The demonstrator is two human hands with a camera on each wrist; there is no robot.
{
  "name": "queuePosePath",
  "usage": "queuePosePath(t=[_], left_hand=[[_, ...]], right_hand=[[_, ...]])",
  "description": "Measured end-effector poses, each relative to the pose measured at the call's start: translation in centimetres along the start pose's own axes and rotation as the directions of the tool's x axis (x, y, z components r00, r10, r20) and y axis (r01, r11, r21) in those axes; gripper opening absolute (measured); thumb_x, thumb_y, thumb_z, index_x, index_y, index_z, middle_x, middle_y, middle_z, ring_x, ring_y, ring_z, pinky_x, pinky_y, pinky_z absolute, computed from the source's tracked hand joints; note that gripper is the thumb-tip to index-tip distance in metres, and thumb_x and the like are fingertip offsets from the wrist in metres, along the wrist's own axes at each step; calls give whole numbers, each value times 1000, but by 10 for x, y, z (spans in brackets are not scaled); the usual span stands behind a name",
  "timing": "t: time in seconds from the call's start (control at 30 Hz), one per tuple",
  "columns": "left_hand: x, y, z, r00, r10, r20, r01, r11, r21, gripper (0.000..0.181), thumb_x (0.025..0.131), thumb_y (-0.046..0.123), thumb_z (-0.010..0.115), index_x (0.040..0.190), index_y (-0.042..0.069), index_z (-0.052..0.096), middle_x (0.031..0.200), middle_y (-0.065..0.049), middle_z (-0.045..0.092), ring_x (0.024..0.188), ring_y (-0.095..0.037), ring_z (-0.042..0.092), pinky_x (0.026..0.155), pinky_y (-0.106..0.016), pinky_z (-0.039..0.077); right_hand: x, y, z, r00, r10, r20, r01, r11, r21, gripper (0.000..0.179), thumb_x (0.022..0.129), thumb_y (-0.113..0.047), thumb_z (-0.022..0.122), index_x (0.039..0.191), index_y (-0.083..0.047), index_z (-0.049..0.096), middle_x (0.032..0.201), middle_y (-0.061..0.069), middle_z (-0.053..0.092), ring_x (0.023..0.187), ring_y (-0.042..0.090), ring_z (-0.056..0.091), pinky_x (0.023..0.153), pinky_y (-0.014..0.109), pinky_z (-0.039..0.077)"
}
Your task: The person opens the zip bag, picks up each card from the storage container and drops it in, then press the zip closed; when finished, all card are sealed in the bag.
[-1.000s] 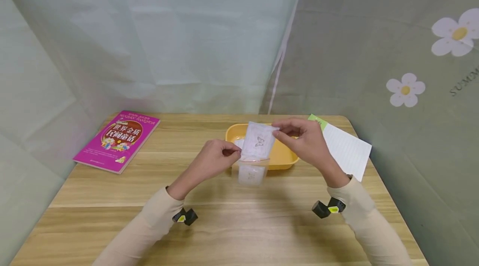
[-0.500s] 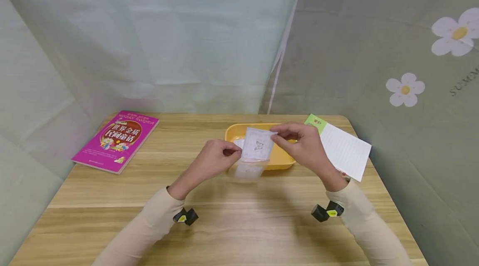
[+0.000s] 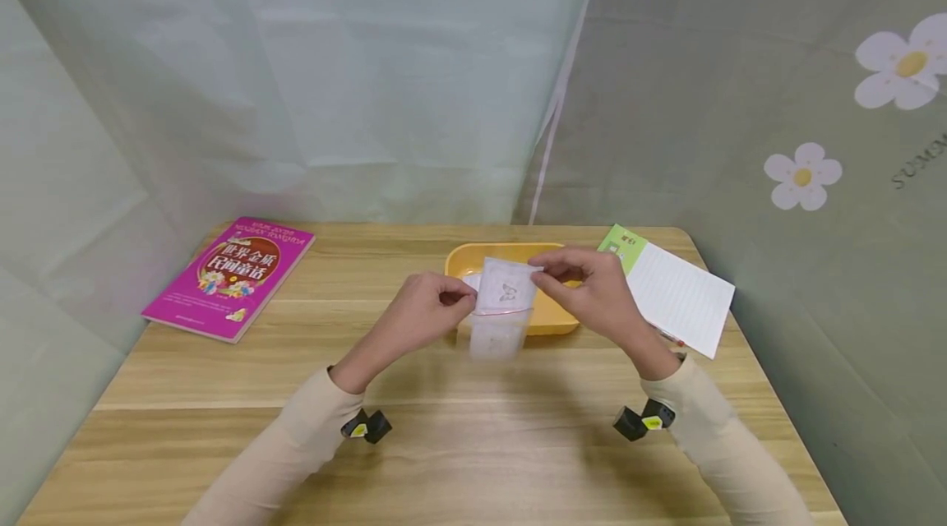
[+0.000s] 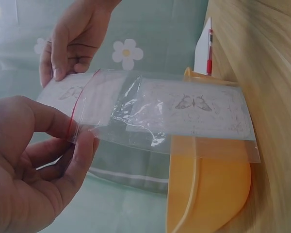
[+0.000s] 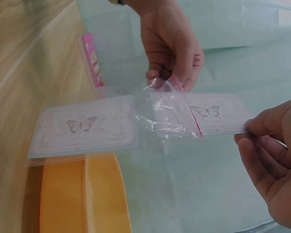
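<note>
My left hand [image 3: 429, 308] pinches the edge of a clear zip bag [image 4: 131, 111] beside its red zip line. A pale card with a butterfly print [image 4: 194, 104] lies inside the bag's lower part. My right hand [image 3: 592, 288] pinches the corner of a second butterfly card [image 3: 508, 283] between thumb and fingers. In the right wrist view this second card [image 5: 218, 114] stands partly inside the bag's mouth and partly out past the red line. Bag and cards hang above the near side of a yellow tray [image 3: 551, 320].
Something white [image 3: 471, 281] lies in the tray, partly hidden. A pink book [image 3: 233, 279] is at the table's left. On the right lies a lined notepad [image 3: 681, 292] with a green top, and a red-and-white pen [image 3: 666, 334] on its near edge. Fabric walls surround the wooden table [image 3: 296, 394].
My right hand has moved down and slightly left with the upper card, which sits lower against the bag. The left hand stays nearly still. The pen has come into view beside the right wrist.
</note>
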State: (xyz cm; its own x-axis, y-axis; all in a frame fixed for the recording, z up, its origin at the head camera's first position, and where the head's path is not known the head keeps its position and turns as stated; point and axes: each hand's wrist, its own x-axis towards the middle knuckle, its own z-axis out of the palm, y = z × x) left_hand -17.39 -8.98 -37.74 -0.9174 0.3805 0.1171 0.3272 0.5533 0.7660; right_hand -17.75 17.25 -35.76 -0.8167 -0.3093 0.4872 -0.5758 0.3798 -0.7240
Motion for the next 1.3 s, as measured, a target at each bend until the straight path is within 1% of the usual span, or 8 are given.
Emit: queuePosePath(t=[0.17,0.3,0.47,0.6,0.83,1.1,1.2,1.3], left_hand=[[0,1,-1,1000,-16,2,16,1000,-4,17,97,19,67,97,8,80,88,0,74,76,-12,65,70,-30,55],[-1,2,-1,1000,-19,-5,19,1000,-14,17,96,19,67,97,9,80,88,0,74,75,-12,65,69,-30,56],[-1,1,-2,1000,-10,-16,10,1000,-23,16,96,18,68,96,9,80,87,1,74,74,-13,64,68,-31,55],[-1,0,-2,1000,2,-12,-2,1000,-29,16,96,18,67,95,10,80,87,1,74,74,-13,64,68,-31,55],[-1,-2,-2,1000,23,-10,-23,999,-32,16,97,17,66,94,10,80,87,1,73,73,-13,64,68,-31,55],[-1,-3,-3,1000,2,-1,-2,998,-55,16,98,21,68,101,11,81,93,1,75,80,-10,67,72,-31,57],[-1,-3,-3,1000,2,1,-2,998,-59,15,98,21,69,101,11,81,93,1,75,80,-10,68,72,-31,57],[-1,-4,-3,1000,4,2,-4,998,-58,15,98,21,69,100,11,81,92,1,75,79,-11,67,72,-31,57]], right_hand=[[-2,2,3,999,34,34,-34,999,-3,12,89,-3,78,101,-5,79,91,7,76,73,14,71,66,30,59],[-4,2,7,997,62,52,-61,998,-4,13,89,-4,78,101,-6,79,94,6,77,74,14,71,66,29,59],[-8,6,12,997,47,68,-46,999,-14,11,90,-6,77,101,-8,80,97,3,77,77,13,71,70,30,60],[-11,9,15,996,36,75,-34,999,-28,10,91,-7,77,100,-10,80,97,0,77,80,11,70,73,29,60],[-15,12,18,994,48,96,-45,998,-31,10,92,-9,77,101,-11,81,98,0,77,80,11,71,72,34,61],[-16,12,17,994,35,101,-33,999,-19,9,95,-14,75,102,-13,80,98,0,77,80,10,70,73,34,60],[-14,12,16,995,38,94,-35,999,-24,9,95,-14,74,102,-13,80,97,0,77,80,10,70,72,34,60],[-12,14,14,995,46,85,-44,999,-32,9,94,-14,75,102,-11,80,97,0,77,79,11,70,72,32,60]])
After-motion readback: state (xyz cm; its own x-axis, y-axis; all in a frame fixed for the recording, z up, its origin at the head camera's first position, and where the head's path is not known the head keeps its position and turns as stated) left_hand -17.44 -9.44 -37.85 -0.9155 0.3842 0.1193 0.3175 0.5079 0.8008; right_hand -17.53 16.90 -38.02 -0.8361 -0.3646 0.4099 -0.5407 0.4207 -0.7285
